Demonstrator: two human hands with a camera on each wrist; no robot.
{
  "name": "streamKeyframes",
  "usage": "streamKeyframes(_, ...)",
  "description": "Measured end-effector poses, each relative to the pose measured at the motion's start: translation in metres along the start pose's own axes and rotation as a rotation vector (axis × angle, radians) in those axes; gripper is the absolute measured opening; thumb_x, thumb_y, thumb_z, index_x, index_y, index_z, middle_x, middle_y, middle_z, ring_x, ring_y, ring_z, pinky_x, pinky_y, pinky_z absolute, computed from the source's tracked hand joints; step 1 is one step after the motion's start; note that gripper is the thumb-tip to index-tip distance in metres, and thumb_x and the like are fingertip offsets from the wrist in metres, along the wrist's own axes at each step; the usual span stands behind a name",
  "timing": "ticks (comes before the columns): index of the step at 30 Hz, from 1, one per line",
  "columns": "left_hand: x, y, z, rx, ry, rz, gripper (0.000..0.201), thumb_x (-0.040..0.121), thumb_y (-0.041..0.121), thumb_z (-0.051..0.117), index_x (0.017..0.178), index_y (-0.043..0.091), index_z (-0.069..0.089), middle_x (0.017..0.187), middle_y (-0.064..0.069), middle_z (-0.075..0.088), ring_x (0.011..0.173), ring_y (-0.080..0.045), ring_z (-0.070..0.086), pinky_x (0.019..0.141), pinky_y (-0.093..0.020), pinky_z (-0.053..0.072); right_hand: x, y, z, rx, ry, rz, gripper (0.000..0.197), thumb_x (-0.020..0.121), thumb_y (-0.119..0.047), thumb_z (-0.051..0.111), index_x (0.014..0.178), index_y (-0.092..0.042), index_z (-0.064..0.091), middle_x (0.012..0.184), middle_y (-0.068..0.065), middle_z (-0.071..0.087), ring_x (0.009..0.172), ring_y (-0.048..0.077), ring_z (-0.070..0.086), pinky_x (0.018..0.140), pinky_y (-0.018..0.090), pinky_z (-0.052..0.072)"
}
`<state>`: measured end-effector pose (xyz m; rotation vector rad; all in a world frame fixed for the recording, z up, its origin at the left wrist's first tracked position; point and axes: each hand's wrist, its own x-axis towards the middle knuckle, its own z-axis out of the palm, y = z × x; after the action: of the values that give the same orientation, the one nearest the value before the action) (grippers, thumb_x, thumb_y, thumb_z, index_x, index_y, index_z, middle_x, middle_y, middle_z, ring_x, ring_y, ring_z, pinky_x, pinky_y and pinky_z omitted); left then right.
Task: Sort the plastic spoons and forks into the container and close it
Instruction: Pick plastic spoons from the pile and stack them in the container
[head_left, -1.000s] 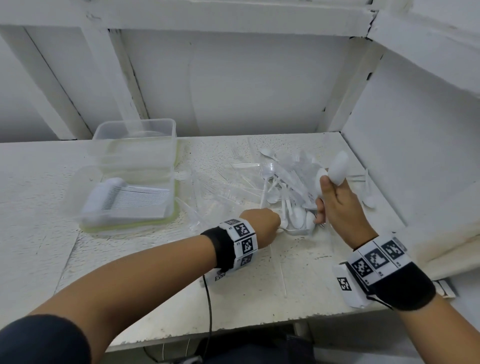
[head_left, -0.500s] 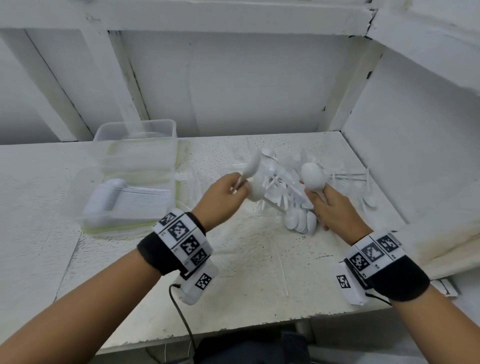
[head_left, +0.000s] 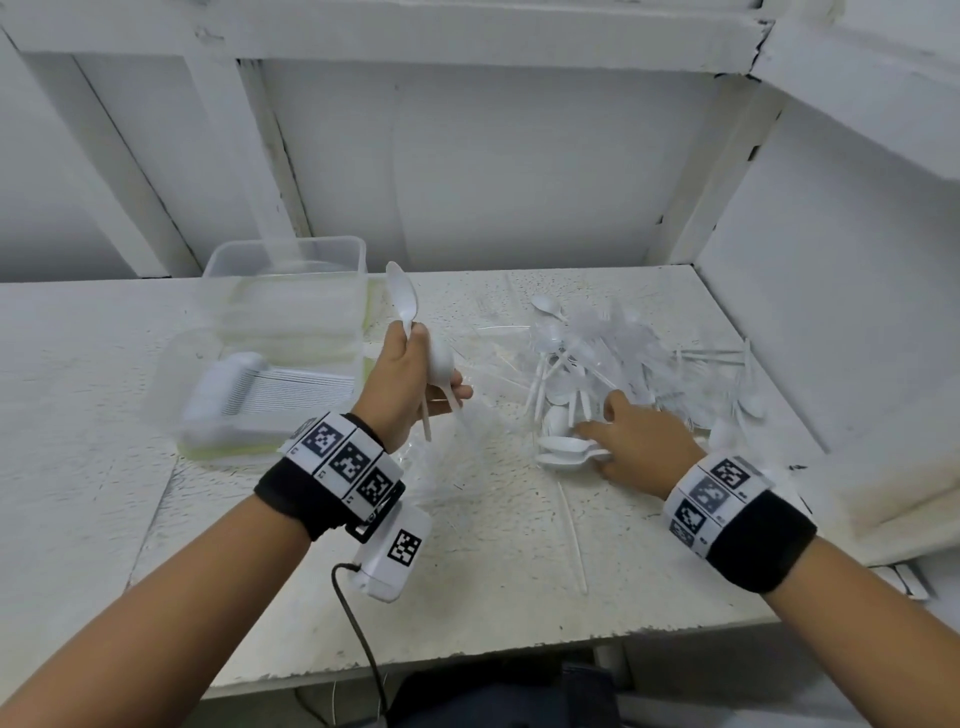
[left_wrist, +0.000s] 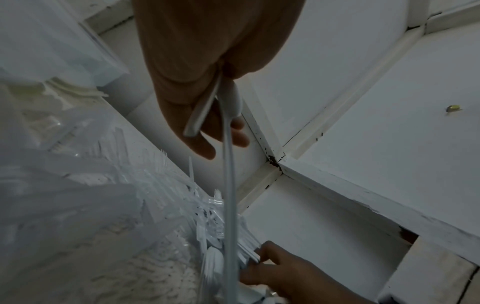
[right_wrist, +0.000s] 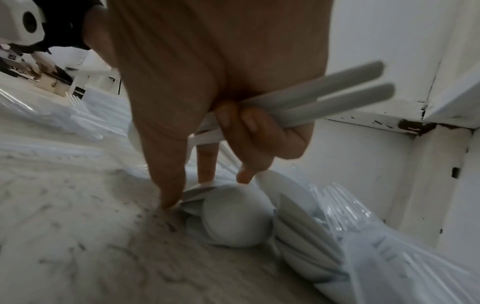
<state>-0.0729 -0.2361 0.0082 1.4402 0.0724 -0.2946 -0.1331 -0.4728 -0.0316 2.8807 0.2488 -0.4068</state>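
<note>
Mid-gather: my left hand grips two spoons right of container; right hand clutches spoon handles, reaching into pile. Next: lay w/ stacked spoons.

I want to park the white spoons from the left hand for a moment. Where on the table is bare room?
Bare table lies near the front edge, between the two wrists. Crowded: the heap of white plastic spoons and clear forks at the right hand, and the clear plastic container beside the left hand.
</note>
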Motion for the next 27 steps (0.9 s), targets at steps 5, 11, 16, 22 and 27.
streamKeyframes(5,0.001,-0.003,0.003,0.052,0.011,-0.009,0.017,0.101,0.038,0.028,0.107,0.023,0.034,0.068,-0.006,0.045,0.051,-0.014,0.047,0.052,-0.027,0.05,0.001,-0.003,0.008,-0.013,0.016,0.006,0.041,0.093,-0.035,0.049,0.131,-0.023,0.043,0.135,0.006,0.036,0.091,0.023,0.061,0.064,0.029,0.043)
streamKeyframes(11,0.009,-0.011,0.0,0.177,-0.008,0.01,0.028,0.094,0.027,0.053,0.111,0.01,0.04,0.07,-0.004,0.045,0.052,-0.011,0.043,0.05,-0.025,0.043,-0.002,0.0,0.011,-0.073,0.039,0.007,0.043,0.095,-0.031,0.045,0.137,-0.023,0.038,0.136,0.006,0.041,0.098,0.024,0.061,0.064,0.03,0.043)
streamKeyframes(16,0.01,-0.014,0.002,0.236,-0.007,0.022,0.028,0.09,0.015,0.058,0.11,0.006,0.04,0.07,-0.004,0.047,0.054,-0.013,0.043,0.051,-0.026,0.043,-0.011,0.001,0.007,0.058,0.163,-0.096,0.044,0.092,-0.041,0.047,0.134,-0.026,0.046,0.127,-0.002,0.052,0.093,0.02,0.062,0.061,0.026,0.041)
streamKeyframes(22,-0.001,-0.01,0.015,0.269,-0.127,0.039,0.032,0.093,0.024,0.054,0.118,0.023,0.034,0.074,-0.005,0.046,0.051,-0.013,0.04,0.046,-0.025,0.04,-0.022,0.005,-0.009,0.291,0.704,-0.145,0.038,0.081,-0.033,0.044,0.095,-0.009,0.071,0.072,0.005,0.07,0.04,0.019,0.057,0.034,0.015,0.032)
streamKeyframes(27,-0.007,-0.014,0.037,0.658,-0.277,0.158,0.03,0.087,0.028,0.063,0.109,0.016,0.047,0.082,0.003,0.053,0.064,-0.012,0.048,0.055,-0.022,0.04,-0.019,0.017,-0.026,0.825,0.889,0.154,0.011,0.083,-0.011,0.059,0.092,-0.009,0.065,0.076,0.004,0.063,0.062,0.01,0.051,0.056,0.015,0.037)
